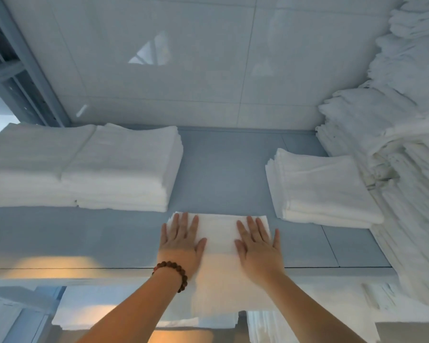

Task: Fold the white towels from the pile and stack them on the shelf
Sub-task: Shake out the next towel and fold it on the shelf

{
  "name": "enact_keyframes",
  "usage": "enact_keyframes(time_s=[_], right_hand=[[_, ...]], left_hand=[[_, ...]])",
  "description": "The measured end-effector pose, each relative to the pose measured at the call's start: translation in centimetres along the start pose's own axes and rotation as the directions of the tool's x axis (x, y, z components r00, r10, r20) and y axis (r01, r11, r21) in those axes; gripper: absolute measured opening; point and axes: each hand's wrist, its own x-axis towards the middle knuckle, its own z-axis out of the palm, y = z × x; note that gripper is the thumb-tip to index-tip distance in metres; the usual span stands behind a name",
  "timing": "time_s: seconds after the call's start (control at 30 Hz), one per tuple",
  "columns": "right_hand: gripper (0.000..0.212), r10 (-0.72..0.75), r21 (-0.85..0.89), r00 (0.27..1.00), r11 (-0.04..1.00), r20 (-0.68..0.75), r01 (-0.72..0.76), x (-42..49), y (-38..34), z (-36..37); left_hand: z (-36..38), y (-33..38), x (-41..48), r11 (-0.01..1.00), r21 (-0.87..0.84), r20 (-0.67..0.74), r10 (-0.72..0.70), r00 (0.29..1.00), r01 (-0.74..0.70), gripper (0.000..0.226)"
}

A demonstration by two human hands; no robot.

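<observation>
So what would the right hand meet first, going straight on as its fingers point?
Likely only the tiled wall; the right hand aims along bare shelf between the left towel stack and right towel stack.

No text, label, brand mark, number or sign can be read. The white towel (pixel 221 235), pressed flat under the left hand (pixel 181 241) and the right hand (pixel 258 245), shows only plain cloth. So do the folded towel stack (pixel 97 164) beyond and to the left of the hands and the smaller stack (pixel 322 186) beyond and to the right. The grey shelf (pixel 221 169) between them is unmarked.
</observation>
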Motion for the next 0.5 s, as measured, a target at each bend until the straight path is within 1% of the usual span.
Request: enact_keyframes(time_s=[0.07, 0.13, 0.2, 0.27, 0.33, 0.5], right_hand=[[0.055, 0.038, -0.037, 0.999, 0.999, 0.014, -0.038, -0.7, 0.6, -0.5], [0.056, 0.014, -0.073, 1.000, 0.997, 0.002, -0.014, -1.3, 0.2, -0.8], [0.054, -0.039, -0.059, 0.999, 0.998, 0.004, 0.039, -1.8, -1.0, -0.8], [0.053, -0.062, -0.030, 0.997, 0.997, 0.052, 0.064, -1.9, -2.0, -0.3], [0.052, -0.055, -0.010, 0.996, 0.998, 0.072, 0.055, -1.5, -2.0, 0.1], [0.051, -0.040, 0.021, 0.998, 0.999, 0.054, 0.039, 0.4, -1.6, 0.5]], left_hand=[[-0.2, -0.7, -1.3, 0.999, 0.048, -0.052, 0.005, 0.999, -0.003, 0.063], [-0.3, -0.7, -2.5, 0.997, 0.054, -0.095, 0.057, 0.994, -0.052, 0.063], [-0.3, 0.1, -2.7, 0.994, -0.007, -0.059, 0.107, 0.992, -0.108, 0.061], [0.0, 0.6, -2.2, 0.992, -0.039, 0.007, 0.118, 0.993, -0.118, 0.060], [0.3, 0.7, -1.5, 0.993, -0.028, 0.030, 0.111, 0.993, -0.111, 0.062], [0.4, 0.5, 0.9, 0.993, 0.009, 0.063, 0.119, 0.991, -0.119, 0.065]])
